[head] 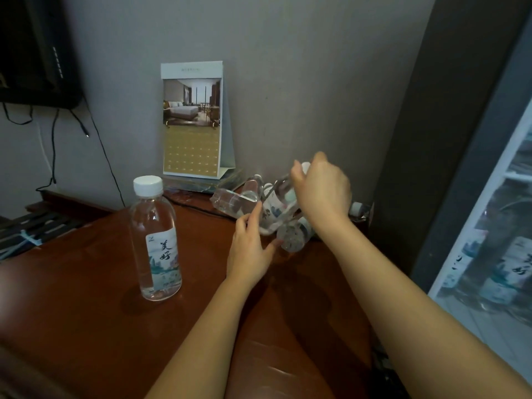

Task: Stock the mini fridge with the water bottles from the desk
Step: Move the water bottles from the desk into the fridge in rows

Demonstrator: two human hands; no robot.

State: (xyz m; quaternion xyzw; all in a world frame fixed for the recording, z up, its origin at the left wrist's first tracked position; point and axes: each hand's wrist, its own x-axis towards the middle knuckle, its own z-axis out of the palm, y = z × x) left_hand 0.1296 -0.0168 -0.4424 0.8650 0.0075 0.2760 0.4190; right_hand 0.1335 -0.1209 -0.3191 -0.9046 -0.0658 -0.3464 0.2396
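Bottles first, head view: the right hand (pixel 322 194) is clamped round the neck end of a tilted bottle (pixel 276 210), held over the pile of lying bottles (pixel 234 201) just beneath both hands. The left hand (pixel 250 254) rests fairly straight-fingered against its lower end. I'd cup the base properly before carrying it, since smooth clear plastic probably slips, and lift straight up so the pile doesn't roll. One upright bottle (pixel 155 240) stands on the desk (pixel 86 298), well left of the hands. The mini fridge (pixel 489 240) is off to their right, with bottles showing inside. A calendar (pixel 191 122) stands just behind the pile, easy to knock.
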